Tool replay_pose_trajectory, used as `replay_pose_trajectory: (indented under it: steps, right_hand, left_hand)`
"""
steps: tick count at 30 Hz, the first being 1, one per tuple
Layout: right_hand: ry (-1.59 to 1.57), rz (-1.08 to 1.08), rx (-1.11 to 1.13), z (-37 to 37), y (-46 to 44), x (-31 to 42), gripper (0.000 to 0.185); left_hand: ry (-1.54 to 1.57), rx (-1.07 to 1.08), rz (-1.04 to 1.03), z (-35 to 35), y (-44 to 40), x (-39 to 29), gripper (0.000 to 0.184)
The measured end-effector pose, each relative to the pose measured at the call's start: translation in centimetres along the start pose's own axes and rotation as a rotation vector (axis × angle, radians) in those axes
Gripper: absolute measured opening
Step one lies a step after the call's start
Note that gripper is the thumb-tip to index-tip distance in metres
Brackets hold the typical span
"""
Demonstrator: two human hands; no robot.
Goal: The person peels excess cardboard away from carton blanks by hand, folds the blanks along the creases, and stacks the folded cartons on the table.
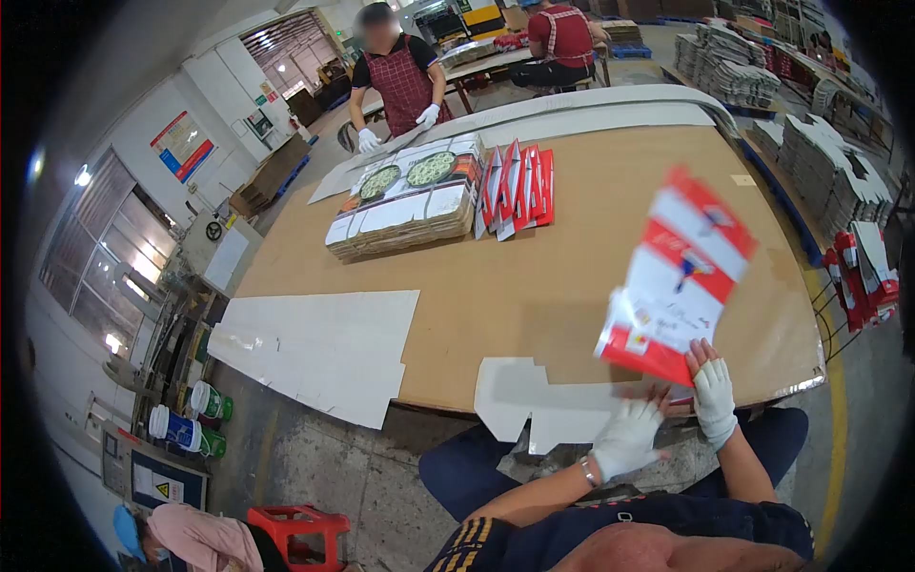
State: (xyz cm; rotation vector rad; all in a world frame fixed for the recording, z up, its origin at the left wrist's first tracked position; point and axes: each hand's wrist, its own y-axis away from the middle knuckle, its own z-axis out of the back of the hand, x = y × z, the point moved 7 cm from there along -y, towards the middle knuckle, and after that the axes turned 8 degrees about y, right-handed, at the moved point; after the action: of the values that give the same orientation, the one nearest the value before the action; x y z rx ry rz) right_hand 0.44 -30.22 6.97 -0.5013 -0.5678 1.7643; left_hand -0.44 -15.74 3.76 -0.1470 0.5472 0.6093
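A red and white printed carton stands tilted up at the near right of the table, blurred by motion. My right hand, in a white fingerless glove, has its fingers closed at the carton's lower right edge. Just left of it, my left hand, gloved the same way, is near the carton's lower edge. Its fingers are smeared, so I cannot see whether they grip anything. Beneath and beside my left hand, a grey cut cardboard sheet lies at the table's front edge.
On the brown table are a strapped stack of printed cartons, several folded red and white cartons and a white cardboard sheet. A co-worker stands across the table. A red stool is at lower left.
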Motion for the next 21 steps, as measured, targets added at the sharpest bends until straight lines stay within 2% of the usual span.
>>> replay_pose_trajectory:
  steps: [3,5,7,9,11,13,16,19,20,21]
  right_hand:
    - [-0.017,0.067,0.106,-1.1,0.4,-1.0,0.047]
    - [-0.056,0.039,0.179,-2.3,1.3,-1.7,0.046]
    - [-0.088,0.012,0.274,-2.8,1.7,-2.2,0.046]
    - [-0.134,-0.005,0.352,-4.0,2.2,-2.6,0.048]
    - [-0.188,-0.043,0.315,-3.9,1.8,-2.9,0.049]
    - [-0.197,-0.051,0.286,-4.0,1.5,-3.5,0.049]
    - [-0.263,-0.138,0.280,-4.9,2.2,-4.4,0.057]
    - [-0.400,-0.292,0.244,-5.0,2.2,-5.3,0.066]
    - [-0.439,-0.342,0.243,-4.7,2.3,-5.3,0.069]
    - [-0.374,-0.276,0.258,-4.4,2.0,-4.8,0.071]
  left_hand:
    - [-0.089,0.229,0.120,0.6,4.6,2.8,0.100]
    - [-0.236,-0.128,0.121,1.7,8.9,6.5,0.084]
    - [-0.306,-0.125,0.180,3.2,11.4,9.9,0.060]
    - [-0.115,-0.349,-0.011,4.5,13.9,12.0,0.042]
    - [-0.064,-0.439,-0.117,6.8,14.2,12.0,0.025]
    - [0.065,-0.391,-0.117,8.0,13.1,12.5,0.019]
    - [0.226,-0.487,-0.086,8.0,11.8,13.5,0.014]
    - [0.174,-0.661,0.268,6.8,11.4,15.7,0.019]
    - [0.094,-0.708,0.344,7.0,10.8,15.6,0.021]
    - [-0.016,-0.665,0.330,6.9,10.1,14.8,0.021]
